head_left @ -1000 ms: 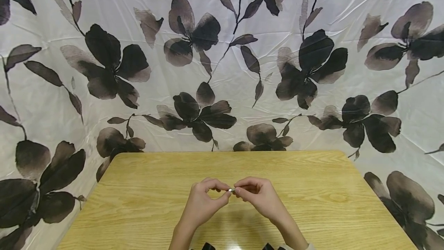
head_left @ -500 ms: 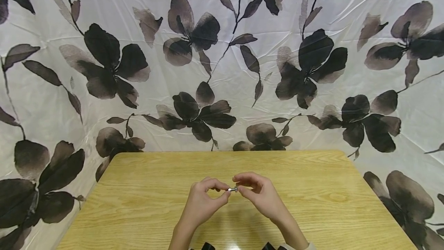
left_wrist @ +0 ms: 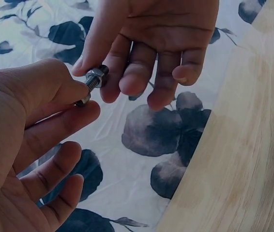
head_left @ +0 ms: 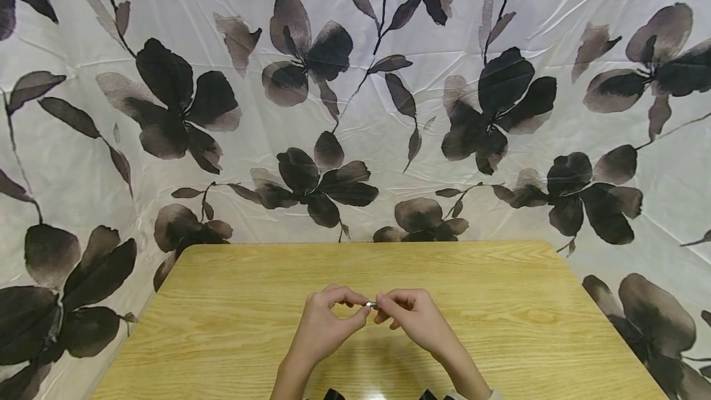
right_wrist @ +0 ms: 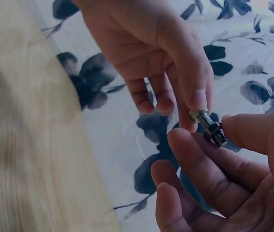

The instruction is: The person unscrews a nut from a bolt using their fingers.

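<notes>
In the head view my left hand (head_left: pixel 330 320) pinches the head end of a small metal bolt (left_wrist: pixel 91 85) between thumb and forefinger. The bolt lies roughly level above the table, its threaded end pointing to my right hand (head_left: pixel 413 316). A hex nut (right_wrist: pixel 213 130) sits on the thread, with the bolt's tip showing past it in the right wrist view. My right thumb and forefinger pinch the nut from both sides. The other fingers of both hands are loosely bent, and the bolt head is mostly hidden by the left fingertips.
Below the hands is a yellow wood-grain table (head_left: pixel 250 276) with rounded far corners. Behind it and at its sides hangs a white cloth (head_left: pixel 389 116) printed with dark flowers. Small black objects (head_left: pixel 333 394) show at the bottom edge.
Half a second ago the right fingers were spread and the nut showed; now they have closed on it, the thumb higher and the fingers lower. The left hand has kept its hold.
</notes>
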`<state>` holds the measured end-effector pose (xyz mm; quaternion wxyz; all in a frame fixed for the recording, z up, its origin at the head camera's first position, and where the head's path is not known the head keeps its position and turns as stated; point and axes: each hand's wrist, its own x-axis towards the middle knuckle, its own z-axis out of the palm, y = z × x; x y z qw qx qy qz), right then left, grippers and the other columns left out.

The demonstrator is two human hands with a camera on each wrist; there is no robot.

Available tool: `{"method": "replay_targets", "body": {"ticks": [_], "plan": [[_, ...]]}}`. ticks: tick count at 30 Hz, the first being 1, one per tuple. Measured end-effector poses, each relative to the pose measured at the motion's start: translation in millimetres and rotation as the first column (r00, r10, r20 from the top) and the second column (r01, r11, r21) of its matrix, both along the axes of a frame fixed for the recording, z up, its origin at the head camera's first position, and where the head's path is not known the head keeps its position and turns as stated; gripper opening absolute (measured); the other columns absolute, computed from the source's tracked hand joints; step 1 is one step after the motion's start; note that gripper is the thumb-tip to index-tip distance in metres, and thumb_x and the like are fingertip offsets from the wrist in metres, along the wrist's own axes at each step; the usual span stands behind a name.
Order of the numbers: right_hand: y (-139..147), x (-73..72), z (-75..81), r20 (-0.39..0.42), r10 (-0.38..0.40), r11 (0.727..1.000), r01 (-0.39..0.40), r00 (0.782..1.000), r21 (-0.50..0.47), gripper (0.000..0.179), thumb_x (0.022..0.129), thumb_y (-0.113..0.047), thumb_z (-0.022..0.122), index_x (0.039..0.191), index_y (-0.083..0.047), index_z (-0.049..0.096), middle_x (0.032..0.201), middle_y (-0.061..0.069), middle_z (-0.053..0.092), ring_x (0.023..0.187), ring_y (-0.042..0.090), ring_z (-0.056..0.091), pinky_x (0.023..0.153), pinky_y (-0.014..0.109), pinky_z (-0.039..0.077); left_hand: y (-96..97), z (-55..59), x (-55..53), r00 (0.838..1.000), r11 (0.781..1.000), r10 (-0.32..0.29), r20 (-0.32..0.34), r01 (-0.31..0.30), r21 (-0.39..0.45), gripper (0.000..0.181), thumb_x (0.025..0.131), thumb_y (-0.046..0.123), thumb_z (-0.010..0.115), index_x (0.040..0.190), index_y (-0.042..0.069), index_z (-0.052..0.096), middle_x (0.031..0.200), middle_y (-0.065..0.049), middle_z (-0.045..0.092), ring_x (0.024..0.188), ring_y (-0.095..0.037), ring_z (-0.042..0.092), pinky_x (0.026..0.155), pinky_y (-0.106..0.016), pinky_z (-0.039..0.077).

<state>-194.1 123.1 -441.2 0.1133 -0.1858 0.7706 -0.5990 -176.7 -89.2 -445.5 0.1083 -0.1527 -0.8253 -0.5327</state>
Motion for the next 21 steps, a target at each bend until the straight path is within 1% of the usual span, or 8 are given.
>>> {"method": "replay_targets", "body": {"ticks": [4,6,11,17,21], "plan": [[0.3,-0.5,-1.0,-0.010,-0.001,1.000,0.001,1.000,0.005,0.030,0.104,-0.031,0.061,0.111,-0.006,0.077,0.093,0.013,0.076,0.088,0.018,0.072,0.076,0.035,0.059,0.1,0.2,0.3,1.000,1.000,0.003,-0.003,-0.003,0.002,0.021,0.084,0.011,0.083,0.087,0.032,0.079,0.088,0.024,0.072,0.088,-0.008,0.067,0.085,-0.032,0.051],[0.4,0.0,-0.4,-0.011,0.001,1.000,-0.001,1.000,-0.002,0.029,0.104,-0.030,0.063,0.113,-0.006,0.076,0.096,0.015,0.076,0.088,0.017,0.073,0.075,0.033,0.058,0.1,-0.2,0.1,1.000,1.000,0.003,-0.006,-0.003,0.004,0.020,0.084,0.011,0.083,0.087,0.031,0.079,0.088,0.024,0.072,0.089,-0.011,0.068,0.084,-0.032,0.051],[0.3,1.0,1.4,-0.023,0.003,1.000,-0.004,1.000,-0.018,0.028,0.102,-0.027,0.066,0.116,-0.004,0.074,0.104,0.015,0.076,0.087,0.014,0.073,0.074,0.031,0.057,-0.4,-0.7,-0.2,1.000,1.000,-0.002,-0.002,0.002,0.004,0.022,0.084,0.012,0.083,0.087,0.033,0.079,0.088,0.024,0.072,0.091,-0.018,0.069,0.084,-0.031,0.051],[0.6,1.1,1.8,-0.047,0.005,1.000,-0.006,0.999,-0.027,0.025,0.100,-0.022,0.069,0.118,-0.005,0.073,0.107,0.019,0.075,0.087,0.013,0.073,0.075,0.034,0.058,-1.0,0.2,0.3,1.000,1.000,-0.007,0.010,0.006,0.014,0.022,0.085,0.013,0.083,0.087,0.034,0.079,0.089,0.024,0.072,0.092,-0.020,0.068,0.084,-0.030,0.050],[0.1,1.7,1.9,-0.070,0.000,0.999,-0.002,0.998,-0.035,0.023,0.098,-0.020,0.071,0.117,-0.007,0.073,0.108,0.020,0.074,0.088,0.013,0.071,0.076,0.032,0.058,-1.7,-1.0,-0.8,1.000,1.000,-0.006,-0.005,0.006,0.009,0.022,0.085,0.013,0.083,0.088,0.034,0.079,0.088,0.022,0.073,0.090,-0.017,0.067,0.085,-0.030,0.050]]}}
